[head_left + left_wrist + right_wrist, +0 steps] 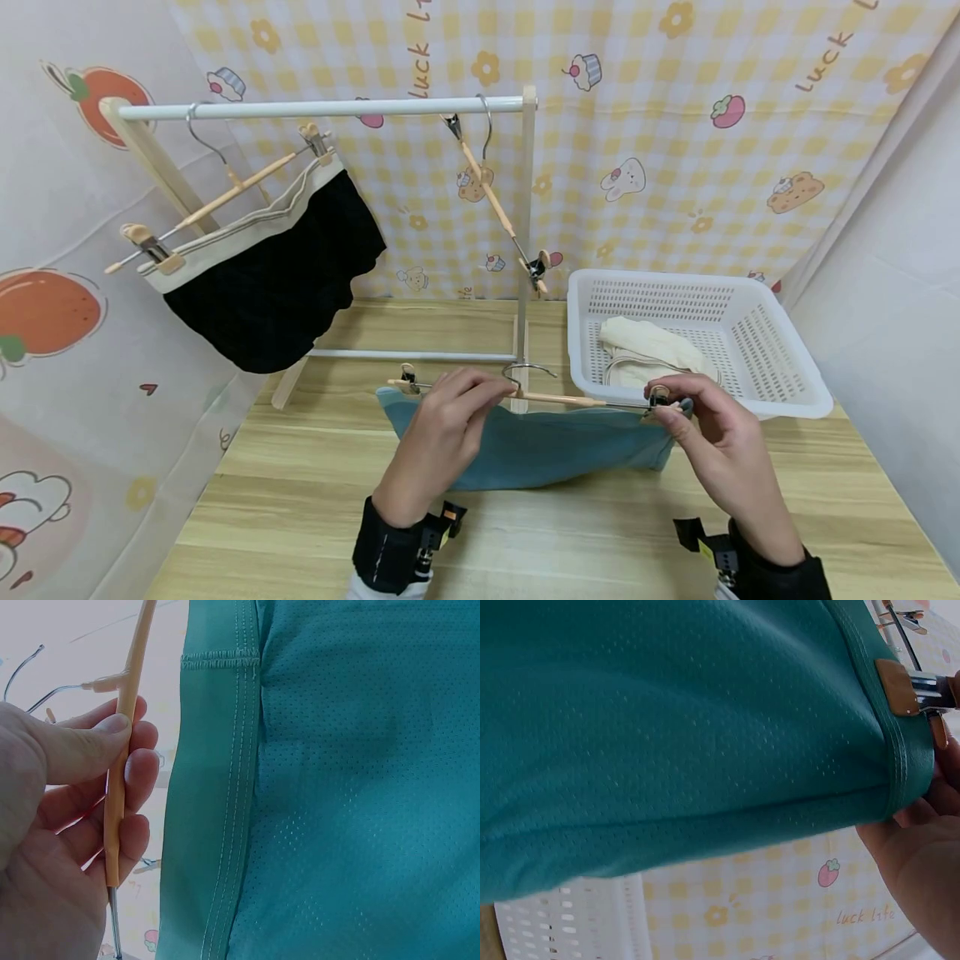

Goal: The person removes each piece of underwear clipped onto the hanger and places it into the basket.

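We had the teal shorts point(547, 450) clipped to the wooden hanger point(540, 398), held just above the near desk point(525, 542); hanging them on the far rail point(322, 108) seemed left to do. Our left hand point(442, 433) curled its fingers point(131, 776) round the bar; our right hand point(712, 433) pinched the right clip point(900, 686).

Left hand point(442, 429) raised, fingers and thumb pinched together, right hand point(712, 425) raised alongside, fingertips pinching, wrists banded
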Demonstrator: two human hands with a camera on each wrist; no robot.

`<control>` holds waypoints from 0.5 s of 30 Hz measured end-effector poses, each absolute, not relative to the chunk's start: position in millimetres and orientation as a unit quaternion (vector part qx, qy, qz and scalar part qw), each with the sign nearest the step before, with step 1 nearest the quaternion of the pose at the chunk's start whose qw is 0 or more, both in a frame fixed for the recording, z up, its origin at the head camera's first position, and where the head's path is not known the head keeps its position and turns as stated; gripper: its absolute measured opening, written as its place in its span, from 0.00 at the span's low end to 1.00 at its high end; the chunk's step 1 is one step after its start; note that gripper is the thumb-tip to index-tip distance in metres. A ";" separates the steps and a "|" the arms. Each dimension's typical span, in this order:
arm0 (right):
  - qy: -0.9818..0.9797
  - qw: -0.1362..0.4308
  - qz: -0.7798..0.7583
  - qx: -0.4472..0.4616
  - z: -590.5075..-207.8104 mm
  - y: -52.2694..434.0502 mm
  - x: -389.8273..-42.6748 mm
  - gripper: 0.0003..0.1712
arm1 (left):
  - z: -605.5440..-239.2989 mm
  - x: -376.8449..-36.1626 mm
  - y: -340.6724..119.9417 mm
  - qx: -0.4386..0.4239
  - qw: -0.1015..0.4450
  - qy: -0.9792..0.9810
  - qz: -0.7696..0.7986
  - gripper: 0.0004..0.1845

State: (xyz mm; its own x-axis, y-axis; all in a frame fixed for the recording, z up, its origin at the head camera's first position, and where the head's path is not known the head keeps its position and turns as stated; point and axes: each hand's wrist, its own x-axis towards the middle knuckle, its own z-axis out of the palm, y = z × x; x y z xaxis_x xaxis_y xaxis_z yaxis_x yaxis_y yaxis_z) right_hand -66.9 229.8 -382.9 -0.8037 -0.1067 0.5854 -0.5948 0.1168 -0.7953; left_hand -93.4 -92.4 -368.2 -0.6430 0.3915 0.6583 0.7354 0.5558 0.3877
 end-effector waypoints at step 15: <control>-0.664 0.249 0.655 0.260 -385.0 232.1 -69.6 0.14 | -367.7 -93.5 -87.0 -0.341 0.243 -0.842 -0.340 0.13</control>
